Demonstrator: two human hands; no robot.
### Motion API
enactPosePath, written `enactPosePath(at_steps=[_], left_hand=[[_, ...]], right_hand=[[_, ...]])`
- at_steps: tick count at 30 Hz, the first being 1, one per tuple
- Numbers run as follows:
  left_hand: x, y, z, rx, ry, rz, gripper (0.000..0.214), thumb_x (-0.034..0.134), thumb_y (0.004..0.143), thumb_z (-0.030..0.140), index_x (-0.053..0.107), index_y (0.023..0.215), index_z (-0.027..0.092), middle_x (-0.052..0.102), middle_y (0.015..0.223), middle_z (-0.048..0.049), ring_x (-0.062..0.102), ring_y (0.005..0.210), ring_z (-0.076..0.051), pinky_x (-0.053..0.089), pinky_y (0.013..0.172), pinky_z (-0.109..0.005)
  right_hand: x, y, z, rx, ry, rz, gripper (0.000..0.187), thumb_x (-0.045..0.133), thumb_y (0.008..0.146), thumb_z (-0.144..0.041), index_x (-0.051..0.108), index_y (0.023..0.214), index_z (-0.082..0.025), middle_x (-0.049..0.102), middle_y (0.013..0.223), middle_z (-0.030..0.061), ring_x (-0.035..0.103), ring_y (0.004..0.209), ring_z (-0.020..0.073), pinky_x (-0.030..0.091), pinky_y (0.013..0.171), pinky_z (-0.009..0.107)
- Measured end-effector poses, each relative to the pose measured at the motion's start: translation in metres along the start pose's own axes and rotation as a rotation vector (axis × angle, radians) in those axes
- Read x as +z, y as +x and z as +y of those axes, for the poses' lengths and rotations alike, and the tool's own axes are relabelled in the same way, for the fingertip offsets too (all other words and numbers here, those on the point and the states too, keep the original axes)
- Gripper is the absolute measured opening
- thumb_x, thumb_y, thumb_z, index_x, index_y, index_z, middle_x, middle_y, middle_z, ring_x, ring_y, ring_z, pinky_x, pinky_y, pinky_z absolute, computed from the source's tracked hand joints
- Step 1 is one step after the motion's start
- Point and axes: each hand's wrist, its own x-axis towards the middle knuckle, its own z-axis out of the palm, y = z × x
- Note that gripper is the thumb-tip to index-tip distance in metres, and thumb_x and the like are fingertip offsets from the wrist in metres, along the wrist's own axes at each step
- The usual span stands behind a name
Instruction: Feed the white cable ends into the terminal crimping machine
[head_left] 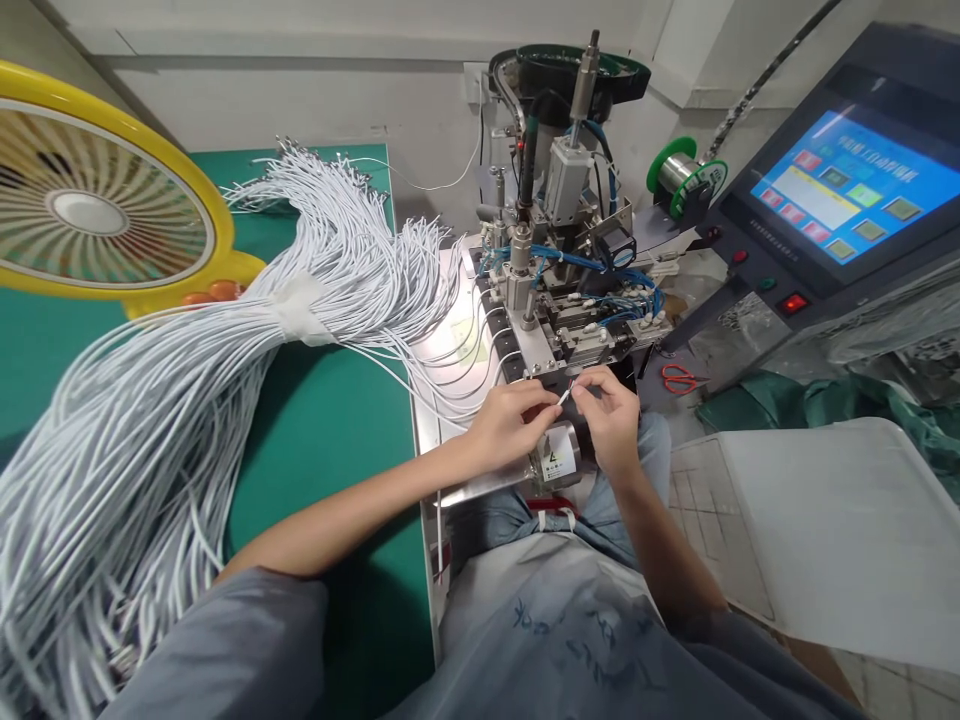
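at machine (555, 300) front edge | left hand (510, 420), right hand (611, 415) pinch wire end (564, 397)

Green-topped bench (330, 440) across the left and middle, running from the near edge to the far wall. Spread over its left half, a thick bundle of white cables (150, 430), bound with a white tape wrap (300, 310) and fanning out at the far end. At the far left, a yellow-rimmed fan (97, 200) standing on the mat. On the bench's right edge, a metal plate (450, 350) with loose cable ends across it, carrying an assembly machine (562, 260). Further right, red scissors (679, 378) beside the machine's base.
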Motion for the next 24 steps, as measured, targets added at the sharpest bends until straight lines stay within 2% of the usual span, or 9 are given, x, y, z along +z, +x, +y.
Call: enactPosePath(at_steps=[3, 6, 9, 13, 19, 24], left_hand=[[0.001, -0.001, -0.002, -0.019, 0.011, -0.034, 0.017, 0.053, 0.085, 0.019, 0.066, 0.076, 0.014, 0.059, 0.063, -0.0003, 0.052, 0.057, -0.009, 0.039, 0.054, -0.020], [0.002, -0.002, -0.008, -0.021, 0.054, -0.124, 0.019, 0.051, 0.087, 0.020, 0.066, 0.078, 0.014, 0.059, 0.065, -0.0012, 0.053, 0.059, -0.010, 0.040, 0.056, -0.021], [0.006, -0.002, -0.018, -0.025, 0.185, -0.242, 0.020, 0.048, 0.088, 0.019, 0.068, 0.085, 0.013, 0.058, 0.071, -0.0034, 0.055, 0.065, -0.012, 0.042, 0.060, -0.023], [0.014, -0.005, -0.032, -0.063, 0.392, -0.368, 0.023, 0.046, 0.089, 0.018, 0.068, 0.090, 0.013, 0.058, 0.074, -0.0050, 0.056, 0.064, -0.014, 0.042, 0.059, -0.024], [0.021, -0.006, -0.042, -0.054, 0.440, -0.399, 0.027, 0.042, 0.090, 0.015, 0.064, 0.107, 0.013, 0.062, 0.086, -0.0071, 0.061, 0.074, -0.016, 0.046, 0.065, -0.025], [0.019, -0.005, -0.041, -0.063, 0.470, -0.436, 0.028, 0.043, 0.089, 0.014, 0.067, 0.103, 0.016, 0.061, 0.080, -0.0061, 0.060, 0.066, -0.015, 0.044, 0.058, -0.024]], right_hand=[[0.001, -0.003, 0.002, 0.019, 0.004, -0.015, 0.008, 0.056, 0.075, -0.020, 0.055, 0.068, -0.018, 0.052, 0.077, 0.0021, 0.051, 0.068, 0.0131, 0.040, 0.053, 0.024], [-0.003, -0.002, 0.011, 0.008, -0.041, -0.065, 0.009, 0.054, 0.077, -0.021, 0.054, 0.068, -0.018, 0.051, 0.075, 0.0017, 0.051, 0.069, 0.0134, 0.040, 0.053, 0.024], [-0.011, 0.003, 0.028, -0.001, -0.137, -0.179, 0.010, 0.051, 0.078, -0.022, 0.053, 0.070, -0.018, 0.051, 0.075, 0.0016, 0.051, 0.070, 0.0138, 0.040, 0.053, 0.023], [-0.018, 0.010, 0.057, 0.067, -0.237, -0.285, 0.011, 0.051, 0.076, -0.026, 0.053, 0.069, -0.018, 0.051, 0.071, 0.0006, 0.050, 0.066, 0.0132, 0.039, 0.052, 0.023], [-0.016, 0.013, 0.074, 0.229, -0.154, -0.261, 0.011, 0.057, 0.067, -0.027, 0.058, 0.063, -0.017, 0.058, 0.065, -0.0005, 0.052, 0.065, 0.0143, 0.042, 0.065, 0.028], [-0.013, 0.010, 0.077, 0.298, -0.093, -0.234, 0.012, 0.059, 0.063, -0.029, 0.058, 0.062, -0.016, 0.059, 0.064, -0.0004, 0.053, 0.064, 0.0140, 0.043, 0.066, 0.028]])
